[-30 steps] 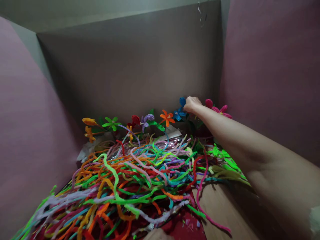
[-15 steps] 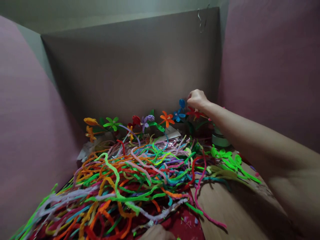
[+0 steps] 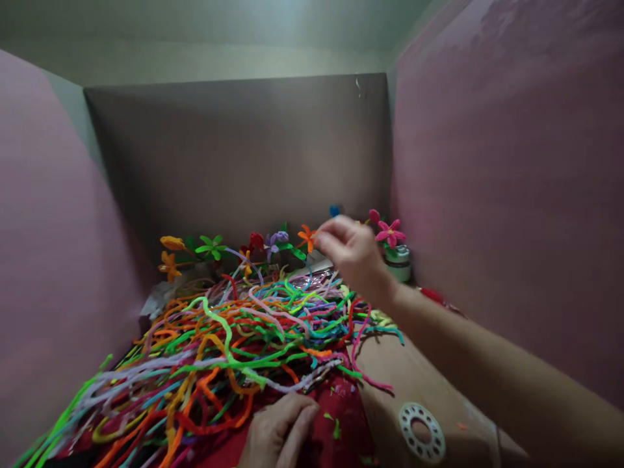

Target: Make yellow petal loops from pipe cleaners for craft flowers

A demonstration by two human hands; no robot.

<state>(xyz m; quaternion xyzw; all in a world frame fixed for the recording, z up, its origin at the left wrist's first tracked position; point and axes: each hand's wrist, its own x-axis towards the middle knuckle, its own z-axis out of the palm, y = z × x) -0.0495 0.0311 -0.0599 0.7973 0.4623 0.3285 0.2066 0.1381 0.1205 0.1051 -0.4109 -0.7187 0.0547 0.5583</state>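
Observation:
My right hand (image 3: pixel 348 250) reaches far forward, thumb and fingers pinched together, their tips at the edge of an orange pipe-cleaner flower (image 3: pixel 307 238). Blur hides what is between them, if anything. A blue flower (image 3: pixel 335 210) shows just above that hand, its lower part covered. My left hand (image 3: pixel 283 429) rests closed on the red cloth (image 3: pixel 344 422) near the front; whatever its curled fingers hold is hidden. Beyond it lies a big tangled heap of coloured pipe cleaners (image 3: pixel 244 338).
Green (image 3: pixel 211 247), purple (image 3: pixel 273 242) and yellow-orange flowers (image 3: pixel 170 263) stand along the back panel (image 3: pixel 234 149). A pink flower (image 3: pixel 390 233) is by a pale green jar (image 3: pixel 398 263). A white holed disc (image 3: pixel 422 432) lies on the wooden board at right. Pink walls flank both sides.
My right hand has moved left and down from beside the red and blue flowers to the orange one. My left hand shows more fully. The view has shifted, bringing the pink flower and disc into sight.

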